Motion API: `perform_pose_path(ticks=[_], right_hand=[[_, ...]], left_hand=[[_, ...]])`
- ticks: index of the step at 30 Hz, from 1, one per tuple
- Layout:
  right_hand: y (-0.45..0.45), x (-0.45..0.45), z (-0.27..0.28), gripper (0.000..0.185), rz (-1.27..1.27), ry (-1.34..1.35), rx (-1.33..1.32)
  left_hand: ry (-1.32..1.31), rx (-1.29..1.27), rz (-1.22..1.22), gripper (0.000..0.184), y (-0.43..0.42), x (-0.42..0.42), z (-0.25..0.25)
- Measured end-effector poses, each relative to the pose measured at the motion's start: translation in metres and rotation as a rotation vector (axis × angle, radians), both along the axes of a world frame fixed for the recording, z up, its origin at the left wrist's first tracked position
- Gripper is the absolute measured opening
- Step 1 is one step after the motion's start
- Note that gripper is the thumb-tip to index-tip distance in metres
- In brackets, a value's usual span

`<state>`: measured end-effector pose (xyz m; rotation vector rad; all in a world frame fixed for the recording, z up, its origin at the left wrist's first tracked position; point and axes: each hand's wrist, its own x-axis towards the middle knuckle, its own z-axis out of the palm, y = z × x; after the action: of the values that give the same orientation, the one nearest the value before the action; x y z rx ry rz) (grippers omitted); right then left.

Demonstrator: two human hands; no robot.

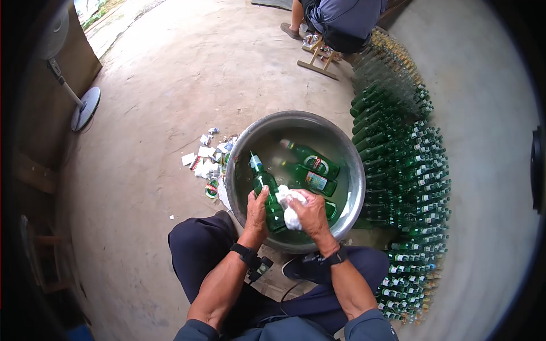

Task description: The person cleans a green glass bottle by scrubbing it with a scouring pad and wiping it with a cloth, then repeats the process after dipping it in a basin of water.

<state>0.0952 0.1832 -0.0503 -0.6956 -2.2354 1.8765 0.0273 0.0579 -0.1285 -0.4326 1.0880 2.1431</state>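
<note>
My left hand (pixel 257 213) grips a green glass bottle (pixel 265 181) over the left side of a large metal basin (pixel 357 165). The bottle's neck points away from me and still bears a pale label. In my right hand (pixel 313 215) is a crumpled white cloth (pixel 291 200), close beside the held bottle. Cloudy water lies in the basin, with a labelled green bottle (pixel 319 163) and another labelled bottle (pixel 314 181) partly sunk in it. Part of a further green bottle (pixel 330 210) shows near my right hand.
Torn labels and paper scraps (pixel 206 153) lie on the floor left of the basin. Many green bottles (pixel 398 165) are stacked along the wall to the right. Ahead, another person (pixel 348 23) sits by a wooden stool (pixel 318 63). A standing fan (pixel 85 108) is at far left.
</note>
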Motion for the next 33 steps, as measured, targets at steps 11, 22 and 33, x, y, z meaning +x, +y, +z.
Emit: perform_pose_path(ticks=[11, 22, 33], right_hand=[[-0.029, 0.047, 0.013, 0.03, 0.036, 0.216, 0.859], [-0.003, 0.056, 0.009, 0.023, -0.263, 0.106, 0.157], [0.02, -0.008, 0.025, 0.024, -0.183, 0.255, 0.721]], left_hand=[[-0.003, 0.121, 0.046, 0.034, 0.009, 0.005, 0.011], [-0.206, 0.443, -0.205, 0.04, 0.008, 0.004, 0.037], [-0.151, 0.298, -0.399, 0.036, 0.001, 0.017, 0.047]])
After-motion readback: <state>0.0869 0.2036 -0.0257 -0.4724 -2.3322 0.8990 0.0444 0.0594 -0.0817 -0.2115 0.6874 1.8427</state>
